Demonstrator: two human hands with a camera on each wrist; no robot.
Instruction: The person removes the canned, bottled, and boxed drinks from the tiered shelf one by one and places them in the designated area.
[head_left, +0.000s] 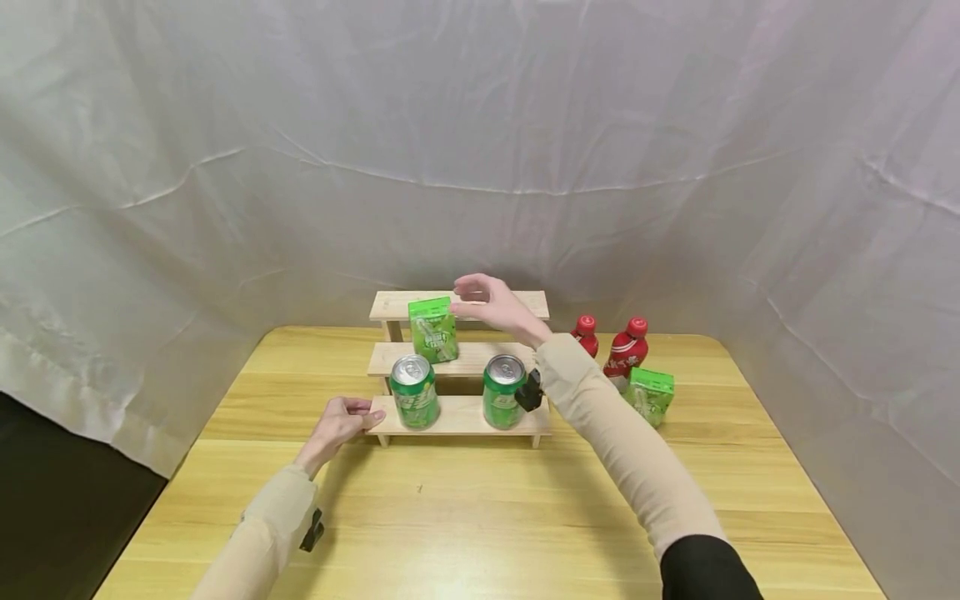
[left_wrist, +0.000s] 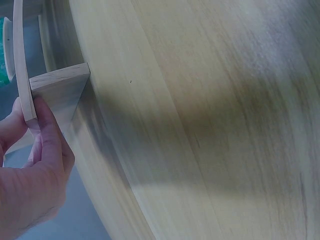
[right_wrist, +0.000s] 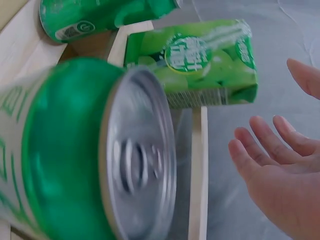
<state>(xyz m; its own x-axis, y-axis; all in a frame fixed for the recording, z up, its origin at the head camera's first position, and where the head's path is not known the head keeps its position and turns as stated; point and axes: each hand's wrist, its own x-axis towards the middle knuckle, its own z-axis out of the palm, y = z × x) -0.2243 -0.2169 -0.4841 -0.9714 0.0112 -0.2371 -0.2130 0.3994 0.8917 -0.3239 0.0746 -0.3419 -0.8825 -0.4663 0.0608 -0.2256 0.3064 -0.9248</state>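
Observation:
A three-step wooden rack (head_left: pixel 461 417) stands on the table. My left hand (head_left: pixel 337 427) pinches the left end of its lowest step, thumb on top and fingers underneath, as the left wrist view shows with the board (left_wrist: pixel 25 75). On the middle step, toward the left, a green juice box (head_left: pixel 434 333) stands upright. My right hand (head_left: pixel 497 307) is just right of the box's top, its fingers loosely spread; the right wrist view shows a gap between hand and box (right_wrist: pixel 200 62). Two green soda cans, one at left (head_left: pixel 415 396) and one at right (head_left: pixel 501 400), stand on the lowest step.
Right of the rack stand two red-capped bottles, one (head_left: pixel 585 333) partly behind my right sleeve and another (head_left: pixel 627 346) beside it. A second green juice box (head_left: pixel 650 396) is in front of them. Pale fabric (head_left: pixel 480 167) hangs behind the wooden table (head_left: pixel 450 517).

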